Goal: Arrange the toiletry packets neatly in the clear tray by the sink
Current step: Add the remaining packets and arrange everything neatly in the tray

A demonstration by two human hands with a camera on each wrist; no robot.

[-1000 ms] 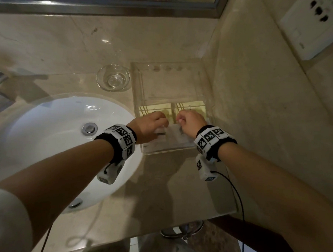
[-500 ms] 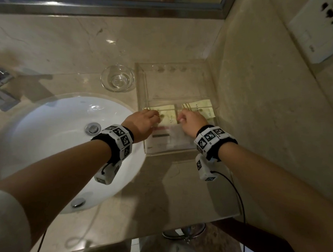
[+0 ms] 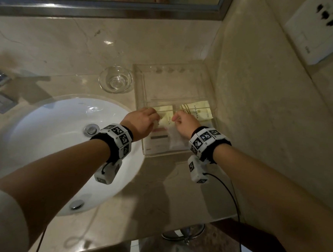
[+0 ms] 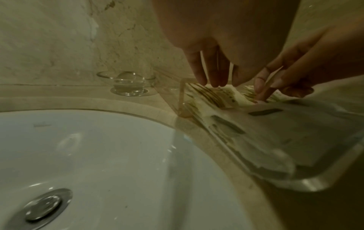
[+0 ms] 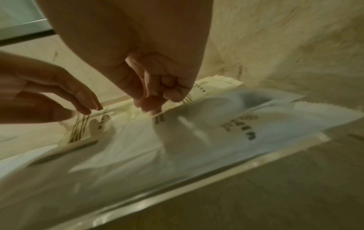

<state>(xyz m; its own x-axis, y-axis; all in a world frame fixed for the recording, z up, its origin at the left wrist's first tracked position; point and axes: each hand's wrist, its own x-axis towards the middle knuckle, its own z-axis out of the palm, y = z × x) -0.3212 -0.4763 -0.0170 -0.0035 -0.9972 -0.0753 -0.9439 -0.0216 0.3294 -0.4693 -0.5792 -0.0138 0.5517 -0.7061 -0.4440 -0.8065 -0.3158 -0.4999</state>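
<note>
Left hand (image 3: 140, 122) rests straight fingers on a yellow packet (image 3: 165, 114) in the tray (image 3: 160, 153); right hand's (image 3: 184, 124) grip seemingly pinches another.

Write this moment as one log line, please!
left hand: fingertips on yellow paper packets | right hand: pinching one | clear plastic tray: by white sink

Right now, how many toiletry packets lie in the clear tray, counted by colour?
Yellow packets: 2
White packets: 2
Total: 4 in view in the clear tray. I cannot tell whether more lie stacked beneath these.
</note>
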